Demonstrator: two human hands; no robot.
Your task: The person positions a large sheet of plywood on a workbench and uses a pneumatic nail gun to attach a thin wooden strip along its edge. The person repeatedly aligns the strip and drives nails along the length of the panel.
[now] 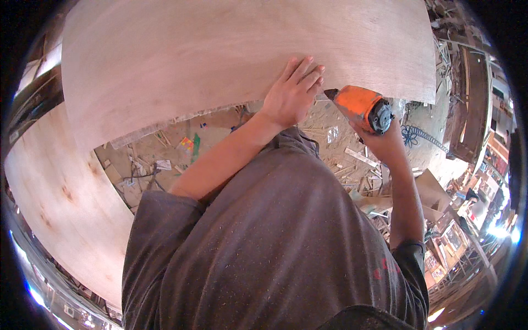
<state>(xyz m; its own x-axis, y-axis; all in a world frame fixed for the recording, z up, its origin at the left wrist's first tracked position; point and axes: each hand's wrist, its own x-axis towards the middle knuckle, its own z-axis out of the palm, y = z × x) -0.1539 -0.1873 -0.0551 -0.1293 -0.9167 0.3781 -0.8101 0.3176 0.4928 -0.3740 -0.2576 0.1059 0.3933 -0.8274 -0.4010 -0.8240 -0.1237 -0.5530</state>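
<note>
A large pale plywood sheet (220,49) spreads out in front of me. My left hand (290,96) rests on its near edge, palm down with the fingers stretched out. Just right of it, my right hand (374,135) is wrapped round an orange and black nail gun (357,104). The tool's dark nose points left, close to the sheet's edge and to my left fingertips. Whether the nose touches the wood I cannot tell. Most of the grip and the fingers on it are hidden beneath the tool's body.
Another plywood sheet (66,192) with brown knots lies at the left. Wood scraps litter the floor (330,118) below the sheet's edge. A blue coiled air hose (426,135) runs off to the right, near a dark wooden panel (472,104). Someone (477,209) is farther off at the right.
</note>
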